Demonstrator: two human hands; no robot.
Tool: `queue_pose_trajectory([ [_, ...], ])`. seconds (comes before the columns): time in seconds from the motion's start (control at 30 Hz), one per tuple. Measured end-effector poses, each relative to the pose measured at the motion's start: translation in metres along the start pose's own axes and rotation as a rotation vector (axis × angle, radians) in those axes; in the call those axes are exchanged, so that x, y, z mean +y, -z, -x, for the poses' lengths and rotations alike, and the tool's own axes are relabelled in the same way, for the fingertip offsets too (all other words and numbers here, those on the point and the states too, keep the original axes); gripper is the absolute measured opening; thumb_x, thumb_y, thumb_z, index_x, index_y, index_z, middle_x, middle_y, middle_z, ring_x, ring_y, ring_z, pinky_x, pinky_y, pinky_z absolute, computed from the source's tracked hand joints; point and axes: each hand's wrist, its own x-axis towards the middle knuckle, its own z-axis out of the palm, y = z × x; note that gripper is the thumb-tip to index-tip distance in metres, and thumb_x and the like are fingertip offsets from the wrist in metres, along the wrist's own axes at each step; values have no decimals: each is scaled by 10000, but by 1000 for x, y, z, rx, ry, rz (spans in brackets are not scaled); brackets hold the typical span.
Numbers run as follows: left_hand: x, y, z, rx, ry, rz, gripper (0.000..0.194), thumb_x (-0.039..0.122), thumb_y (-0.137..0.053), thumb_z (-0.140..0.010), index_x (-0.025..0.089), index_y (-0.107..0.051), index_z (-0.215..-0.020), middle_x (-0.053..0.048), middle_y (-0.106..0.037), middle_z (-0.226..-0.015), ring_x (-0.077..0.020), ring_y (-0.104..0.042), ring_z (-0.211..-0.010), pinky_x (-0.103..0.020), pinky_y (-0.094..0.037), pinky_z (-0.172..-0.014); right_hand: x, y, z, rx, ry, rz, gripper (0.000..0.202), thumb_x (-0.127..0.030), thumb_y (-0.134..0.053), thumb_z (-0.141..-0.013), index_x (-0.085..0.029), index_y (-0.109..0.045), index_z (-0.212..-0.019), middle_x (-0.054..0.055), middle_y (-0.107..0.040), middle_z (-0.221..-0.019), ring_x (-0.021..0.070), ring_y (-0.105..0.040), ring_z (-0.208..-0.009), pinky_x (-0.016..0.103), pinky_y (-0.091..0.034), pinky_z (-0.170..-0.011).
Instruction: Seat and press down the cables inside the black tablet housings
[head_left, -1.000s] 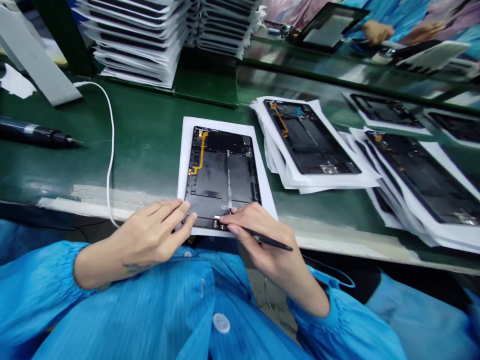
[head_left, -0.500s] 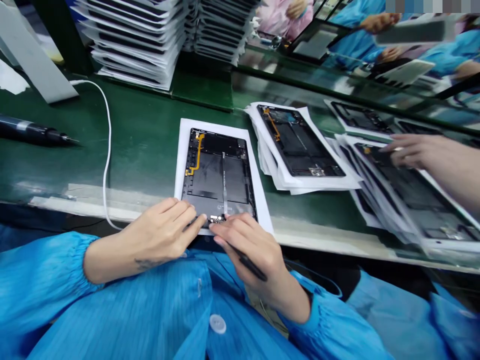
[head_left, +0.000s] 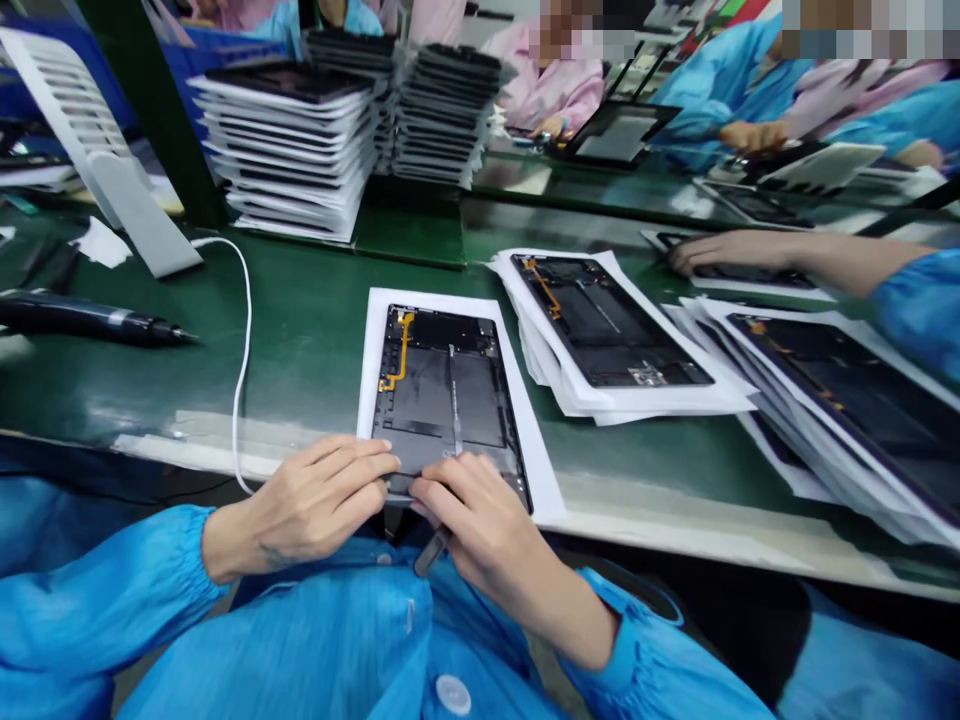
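An open tablet housing (head_left: pixel 420 400), black inside with an orange flex cable, lies on a white sheet (head_left: pixel 536 470) at the table's front edge. Its lower left corner is under the closed fingers of my left hand (head_left: pixel 315 500), the thumb hidden. My right hand (head_left: pixel 484 515) curls over the lower edge and holds a dark slim tool (head_left: pixel 431 552) whose handle points down toward my body; I cannot tell its exact kind. Between the fingertips of both hands shows a short dark strip (head_left: pixel 399 484) along the housing's lower edge.
A stack of papered tablet housings (head_left: pixel 611 325) lies to the right, another stack (head_left: pixel 847 400) beyond it. A co-worker's hand (head_left: pixel 720 252) reaches in there. On the left are an electric screwdriver (head_left: pixel 112 318), a white cable (head_left: pixel 244 370), a white stand (head_left: pixel 142 215) and tall stacks (head_left: pixel 292 150) behind.
The view has tilted up. My right hand's tool has swung from pointing right to pointing down-left. My left fingers have straightened together. The co-worker's hand has moved back from the right stack to a housing behind.
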Motion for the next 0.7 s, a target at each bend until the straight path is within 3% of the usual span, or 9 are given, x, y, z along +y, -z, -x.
queue_pose_trajectory([
  [0.07,-11,10,-6,-26,175,61,139,152,-470,-1016,165,-609,-1014,-105,-710,-1131,-214,-674,-1101,-345,-564,-924,-1,-3,-4,68,-9,-16,221,-6,-424,-945,-147,-595,-948,70,-607,-860,187,-459,-743,329,-372,-658],
  [0.13,-25,22,-16,-122,494,185,217,322,-417,-1055,197,-593,-1058,-82,-706,-1001,-193,-697,-908,-312,-572,-777,-2,-6,-10,155,-40,-53,211,10,-436,-931,-145,-577,-960,69,-588,-856,193,-467,-773,331,-374,-676],
  [0.2,-37,30,-27,-273,823,477,433,530,-295,-1056,198,-570,-1095,-57,-691,-852,-177,-686,-697,-291,-554,-628,-3,-10,-19,232,-55,-58,181,-4,-465,-934,-152,-568,-956,67,-575,-851,200,-467,-786,332,-374,-681],
  [0.27,-46,30,-40,-400,1003,820,582,636,-182,-1027,185,-537,-1125,-53,-692,-810,-180,-688,-626,-286,-549,-570,-5,-17,-29,285,-54,-24,202,5,-449,-930,-162,-561,-923,66,-563,-836,204,-456,-779,333,-369,-678],
  [0.33,-54,25,-51,-380,961,846,559,620,-205,-1025,171,-523,-1129,-59,-699,-843,-184,-696,-660,-279,-550,-570,-5,-24,-36,320,-51,-2,240,25,-417,-921,-167,-561,-909,67,-560,-831,206,-447,-770,338,-366,-679],
  [0.47,-86,29,-78,-223,687,354,314,413,-389,-1007,168,-585,-1006,-54,-678,-900,-186,-651,-791,-280,-524,-696,-2,-30,-37,431,-23,-98,266,33,-468,-921,-147,-585,-1078,81,-607,-946,204,-496,-842,339,-403,-736],
  [0.6,-139,67,-128,-160,545,160,199,277,-478,-954,176,-640,-1010,-55,-666,-867,-218,-623,-854,-325,-465,-845,11,-32,-23,508,-17,-129,250,3,-534,-929,-141,-589,-1126,77,-608,-960,188,-527,-868,334,-426,-781],
  [0.7,-191,101,-171,-77,428,-36,274,195,-512,-931,192,-662,-1161,-53,-697,-972,-232,-637,-963,-334,-428,-922,18,-35,-13,502,-48,-150,195,-18,-527,-943,-160,-602,-1054,64,-607,-922,176,-535,-823,329,-427,-757],
])
